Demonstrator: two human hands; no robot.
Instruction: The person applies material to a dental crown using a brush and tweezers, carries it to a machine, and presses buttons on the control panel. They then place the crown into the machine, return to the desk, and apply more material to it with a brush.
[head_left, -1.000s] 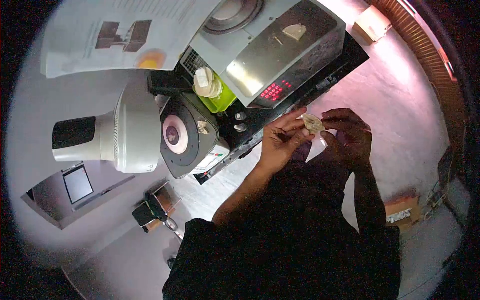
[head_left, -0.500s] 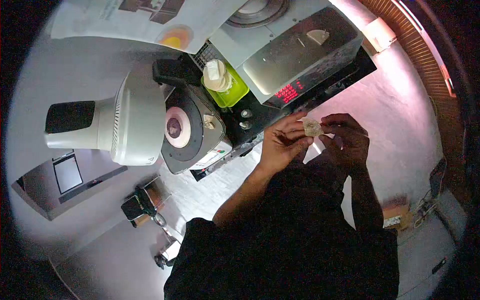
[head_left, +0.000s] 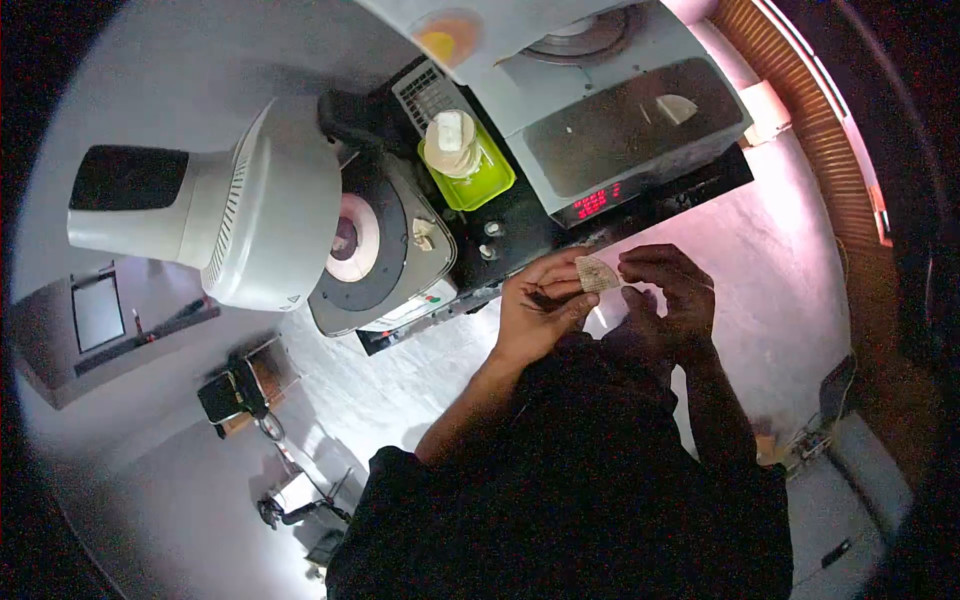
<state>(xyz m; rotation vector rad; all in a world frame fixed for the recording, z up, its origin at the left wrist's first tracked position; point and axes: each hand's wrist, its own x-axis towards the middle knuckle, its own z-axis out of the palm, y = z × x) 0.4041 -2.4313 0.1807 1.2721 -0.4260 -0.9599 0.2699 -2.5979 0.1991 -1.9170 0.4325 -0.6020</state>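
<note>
My left hand (head_left: 535,318) pinches a small pale fan-shaped mesh piece (head_left: 599,275) between thumb and fingers, its rounded edge toward the right. Just right of it is my right hand (head_left: 675,290), with thumb and fingers curled but apart, the fingertips close to the piece's edge. I see nothing between those right fingertips. Both hands are held in front of the black bench edge, below the grey box-shaped machine (head_left: 640,130) with red digits on its front.
A green tray (head_left: 490,180) carries a stack of pale round discs (head_left: 447,155) with a white block (head_left: 451,128) on top. Another pale wedge-shaped piece (head_left: 677,108) lies on the grey machine. On the left stands a device with a round plate (head_left: 385,265) and a white overhanging head (head_left: 285,220).
The view has shifted, moving the bench things within the frame. My left hand still holds the mesh piece, now turned with more of its fan shape showing. My right fingertips have come away from it.
</note>
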